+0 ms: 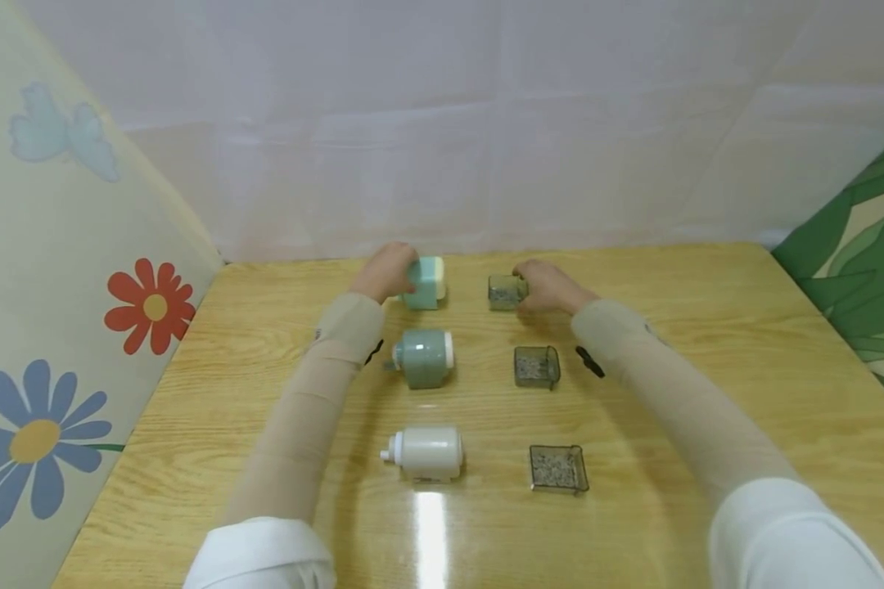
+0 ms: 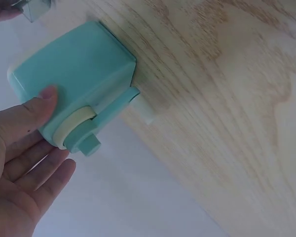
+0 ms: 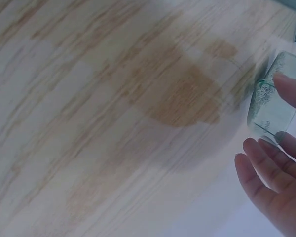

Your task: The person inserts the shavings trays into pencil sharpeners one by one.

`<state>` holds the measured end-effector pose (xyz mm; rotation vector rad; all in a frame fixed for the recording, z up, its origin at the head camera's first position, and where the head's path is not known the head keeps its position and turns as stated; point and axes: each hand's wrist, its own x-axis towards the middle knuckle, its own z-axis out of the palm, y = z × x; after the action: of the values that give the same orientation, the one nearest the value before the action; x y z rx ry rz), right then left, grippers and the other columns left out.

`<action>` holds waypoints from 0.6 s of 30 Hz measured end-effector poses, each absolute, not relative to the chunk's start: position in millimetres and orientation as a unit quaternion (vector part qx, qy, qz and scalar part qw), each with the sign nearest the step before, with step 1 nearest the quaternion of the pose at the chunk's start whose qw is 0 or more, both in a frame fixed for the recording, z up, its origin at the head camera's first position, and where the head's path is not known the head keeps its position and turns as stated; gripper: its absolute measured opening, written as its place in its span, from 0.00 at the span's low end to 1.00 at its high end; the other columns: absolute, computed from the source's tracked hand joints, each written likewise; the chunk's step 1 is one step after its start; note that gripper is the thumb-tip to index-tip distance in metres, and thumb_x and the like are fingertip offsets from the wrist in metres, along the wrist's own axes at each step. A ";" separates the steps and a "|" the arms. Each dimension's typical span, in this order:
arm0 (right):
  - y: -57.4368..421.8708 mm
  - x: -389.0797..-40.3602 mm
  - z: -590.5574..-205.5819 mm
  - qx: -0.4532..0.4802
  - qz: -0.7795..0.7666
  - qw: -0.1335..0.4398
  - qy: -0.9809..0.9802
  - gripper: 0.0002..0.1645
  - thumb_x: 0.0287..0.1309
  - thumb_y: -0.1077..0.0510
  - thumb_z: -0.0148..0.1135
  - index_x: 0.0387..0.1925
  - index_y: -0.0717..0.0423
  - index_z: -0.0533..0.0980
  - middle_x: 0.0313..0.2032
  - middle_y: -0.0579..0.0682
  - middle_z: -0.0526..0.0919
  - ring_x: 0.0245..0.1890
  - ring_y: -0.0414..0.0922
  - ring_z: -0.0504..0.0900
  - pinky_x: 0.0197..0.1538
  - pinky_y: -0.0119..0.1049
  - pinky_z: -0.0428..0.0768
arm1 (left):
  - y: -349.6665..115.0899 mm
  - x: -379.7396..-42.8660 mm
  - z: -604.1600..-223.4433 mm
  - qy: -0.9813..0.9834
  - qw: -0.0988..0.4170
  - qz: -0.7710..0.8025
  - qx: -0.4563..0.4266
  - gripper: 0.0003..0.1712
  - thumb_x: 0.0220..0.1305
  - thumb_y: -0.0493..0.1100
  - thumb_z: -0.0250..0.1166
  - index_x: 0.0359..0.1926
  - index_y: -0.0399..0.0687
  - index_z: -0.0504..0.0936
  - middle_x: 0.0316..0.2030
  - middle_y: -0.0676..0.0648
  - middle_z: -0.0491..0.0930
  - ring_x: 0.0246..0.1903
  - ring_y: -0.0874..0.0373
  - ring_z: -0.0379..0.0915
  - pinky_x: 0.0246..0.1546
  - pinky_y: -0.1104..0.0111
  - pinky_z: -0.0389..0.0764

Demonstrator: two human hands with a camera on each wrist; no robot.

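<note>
My left hand (image 1: 387, 272) grips a turquoise crank pencil sharpener (image 1: 423, 286) at the back of the table. In the left wrist view, the thumb presses on the body of the sharpener (image 2: 81, 61) and the other fingers lie behind it, near its crank handle (image 2: 116, 106). To the right, my right hand (image 1: 548, 286) holds a see-through shavings drawer (image 1: 502, 293) between thumb and fingers. Dark shavings show inside this drawer (image 3: 276, 103) in the right wrist view.
A grey-green sharpener (image 1: 426, 360) and a cream sharpener (image 1: 430, 451) lie in a column nearer me. Beside them are two more smoky drawers with shavings, a middle one (image 1: 536, 368) and a front one (image 1: 557, 469). A white sheet (image 1: 442, 147) hangs behind the wooden table (image 1: 707, 368).
</note>
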<state>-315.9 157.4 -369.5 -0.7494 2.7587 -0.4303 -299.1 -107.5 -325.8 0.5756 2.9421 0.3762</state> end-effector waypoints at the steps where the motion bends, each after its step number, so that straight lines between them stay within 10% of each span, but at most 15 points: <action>1: 157.4 -315.6 -369.5 -0.257 -0.147 0.124 0.947 0.41 0.46 0.61 0.69 0.58 0.74 0.60 0.57 0.70 0.65 0.57 0.63 0.63 0.58 0.54 0.64 | -106.1 -298.9 -325.0 0.973 0.061 0.123 0.188 0.21 0.45 0.31 0.70 0.43 0.30 0.77 0.41 0.39 0.77 0.41 0.48 0.72 0.46 0.62 0.73; 18: 155.0 -316.1 -370.4 -0.256 -0.146 0.127 0.947 0.41 0.46 0.60 0.69 0.58 0.73 0.61 0.57 0.69 0.65 0.57 0.62 0.64 0.59 0.54 0.64 | -95.1 -300.5 -325.2 0.975 0.056 0.111 0.181 0.21 0.45 0.30 0.70 0.43 0.31 0.77 0.40 0.40 0.77 0.40 0.49 0.72 0.45 0.63 0.74</action>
<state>-316.1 155.0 -370.4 -0.7441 2.7571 -0.4250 -300.5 -95.1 -325.2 0.5500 2.9595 0.3377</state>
